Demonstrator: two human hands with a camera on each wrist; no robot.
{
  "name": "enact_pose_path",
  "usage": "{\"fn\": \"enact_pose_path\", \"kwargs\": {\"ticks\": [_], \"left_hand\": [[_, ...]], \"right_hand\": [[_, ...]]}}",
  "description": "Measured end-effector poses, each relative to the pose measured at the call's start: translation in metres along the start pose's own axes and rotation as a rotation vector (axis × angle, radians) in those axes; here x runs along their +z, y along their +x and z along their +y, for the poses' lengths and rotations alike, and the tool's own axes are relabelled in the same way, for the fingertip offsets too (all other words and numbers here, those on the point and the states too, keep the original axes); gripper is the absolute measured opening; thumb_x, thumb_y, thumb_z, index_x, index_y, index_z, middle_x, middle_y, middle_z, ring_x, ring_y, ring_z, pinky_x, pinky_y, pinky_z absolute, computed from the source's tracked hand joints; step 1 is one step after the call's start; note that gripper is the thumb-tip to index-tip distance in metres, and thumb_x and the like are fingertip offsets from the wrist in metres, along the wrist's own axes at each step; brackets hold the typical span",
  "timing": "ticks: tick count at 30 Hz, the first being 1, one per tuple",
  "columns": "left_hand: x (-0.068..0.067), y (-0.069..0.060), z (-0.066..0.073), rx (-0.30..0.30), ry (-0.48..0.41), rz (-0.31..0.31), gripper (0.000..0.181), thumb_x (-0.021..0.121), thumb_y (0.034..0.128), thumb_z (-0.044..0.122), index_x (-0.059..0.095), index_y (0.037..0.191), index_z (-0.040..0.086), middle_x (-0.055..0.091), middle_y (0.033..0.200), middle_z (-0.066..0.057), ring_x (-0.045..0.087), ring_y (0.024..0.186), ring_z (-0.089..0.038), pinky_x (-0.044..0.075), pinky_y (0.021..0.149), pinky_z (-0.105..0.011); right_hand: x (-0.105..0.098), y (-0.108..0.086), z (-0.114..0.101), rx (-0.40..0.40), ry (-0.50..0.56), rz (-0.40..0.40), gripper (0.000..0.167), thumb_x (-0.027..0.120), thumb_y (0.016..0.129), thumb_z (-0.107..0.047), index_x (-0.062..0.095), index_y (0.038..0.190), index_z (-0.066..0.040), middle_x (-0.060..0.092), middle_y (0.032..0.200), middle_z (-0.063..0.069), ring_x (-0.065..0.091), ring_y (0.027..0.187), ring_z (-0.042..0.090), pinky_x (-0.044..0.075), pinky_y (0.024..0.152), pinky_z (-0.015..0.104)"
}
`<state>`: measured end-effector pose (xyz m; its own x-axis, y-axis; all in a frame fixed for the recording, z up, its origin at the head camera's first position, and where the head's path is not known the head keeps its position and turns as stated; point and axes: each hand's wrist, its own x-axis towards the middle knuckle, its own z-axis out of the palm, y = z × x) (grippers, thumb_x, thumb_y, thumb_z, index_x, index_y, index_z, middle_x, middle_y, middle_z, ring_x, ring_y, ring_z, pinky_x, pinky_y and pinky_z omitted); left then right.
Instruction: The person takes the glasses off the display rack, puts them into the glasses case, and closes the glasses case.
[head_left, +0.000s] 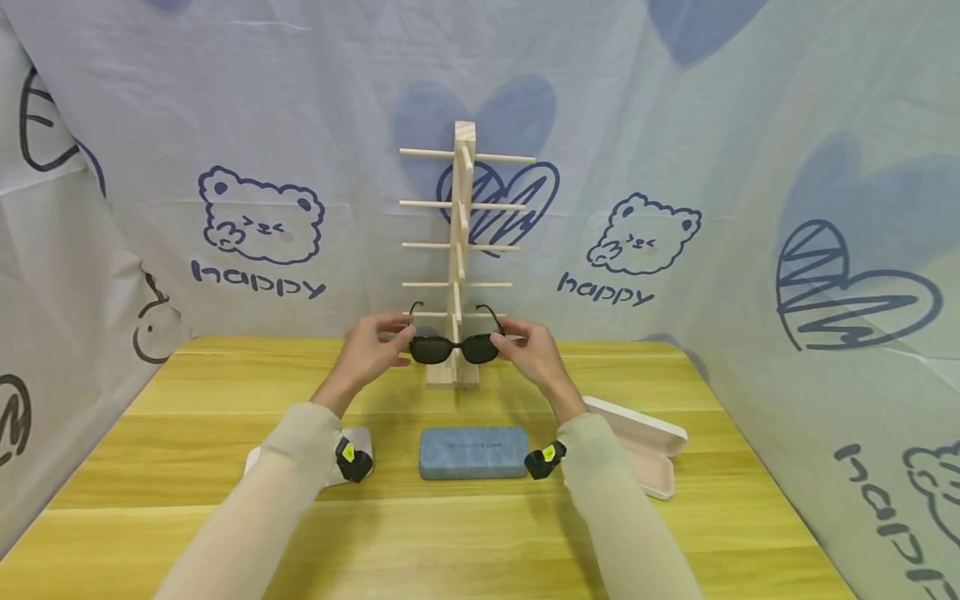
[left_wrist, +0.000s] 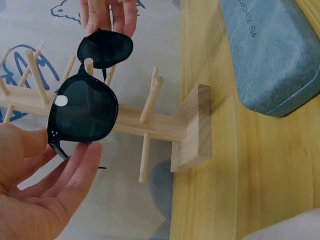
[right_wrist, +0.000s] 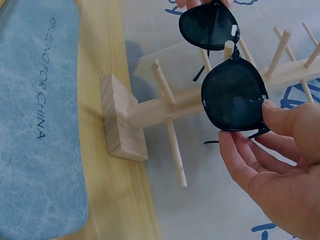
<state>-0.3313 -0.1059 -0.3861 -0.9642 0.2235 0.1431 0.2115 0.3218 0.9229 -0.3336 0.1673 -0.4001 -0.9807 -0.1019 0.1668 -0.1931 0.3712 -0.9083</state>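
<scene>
Sunglasses (head_left: 433, 350) are held at opposite ends by both hands (head_left: 371, 346) (head_left: 534, 352) in narrow pinches.

Before us, a table (head_left: 487, 550) reaches to a cloth (head_left: 360, 125) hanging behind its far edge. A peg rack (head_left: 459, 225) stands at the far middle. Sunglasses (head_left: 480, 349) are in front of its lower part, between our left hand (head_left: 372, 346) and our right hand (head_left: 534, 354). Nearer to us than the rack lies a closed case (head_left: 474, 454). To its right lies an open case (head_left: 658, 467), partly under our right sleeve (head_left: 622, 517); to its left, something mostly hidden beneath our left sleeve (head_left: 258, 500).
</scene>
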Motion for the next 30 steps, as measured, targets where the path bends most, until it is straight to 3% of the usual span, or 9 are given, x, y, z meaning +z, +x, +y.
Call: {"fn": "enact_pose_path", "kwargs": {"ticks": [9,15,20,30], "left_hand": [[0.001,-0.005,0.006,0.025,-0.002,0.029,0.04,0.058,0.1061,0.015,0.059,0.141,-0.003,0.059,0.144,-0.027,0.072,0.111,-0.042,0.065,0.085,-0.039],[0.001,-0.014,0.008,0.07,0.011,0.032,0.038,0.06,0.105,0.012,0.061,0.14,-0.004,0.062,0.14,-0.027,0.073,0.107,-0.042,0.066,0.081,-0.039],[0.001,-0.024,0.01,0.095,-0.003,0.031,0.038,0.06,0.1045,0.011,0.061,0.139,-0.005,0.062,0.139,-0.029,0.074,0.103,-0.043,0.066,0.079,-0.035],[0.002,-0.039,0.017,0.059,0.014,0.039,0.038,0.062,0.1047,0.018,0.063,0.139,0.003,0.063,0.139,-0.022,0.077,0.097,-0.038,0.065,0.084,-0.037]], "right_hand": [[-0.002,-0.007,-0.008,-0.006,0.014,0.035,0.046,0.067,0.101,-0.012,0.059,0.145,-0.003,0.067,0.133,0.022,0.073,0.109,0.035,0.062,0.096,0.043],[-0.005,-0.015,-0.011,-0.05,0.048,0.037,0.045,0.068,0.099,-0.009,0.06,0.142,0.001,0.068,0.13,0.026,0.073,0.108,0.037,0.062,0.094,0.043],[-0.008,-0.024,-0.013,-0.068,0.075,0.031,0.046,0.07,0.098,-0.008,0.06,0.142,0.002,0.068,0.129,0.027,0.074,0.101,0.031,0.064,0.089,0.034],[-0.011,-0.04,-0.018,-0.065,0.086,0.042,0.048,0.073,0.097,-0.012,0.06,0.142,-0.001,0.067,0.132,0.025,0.071,0.094,0.014,0.064,0.085,0.028]]}}
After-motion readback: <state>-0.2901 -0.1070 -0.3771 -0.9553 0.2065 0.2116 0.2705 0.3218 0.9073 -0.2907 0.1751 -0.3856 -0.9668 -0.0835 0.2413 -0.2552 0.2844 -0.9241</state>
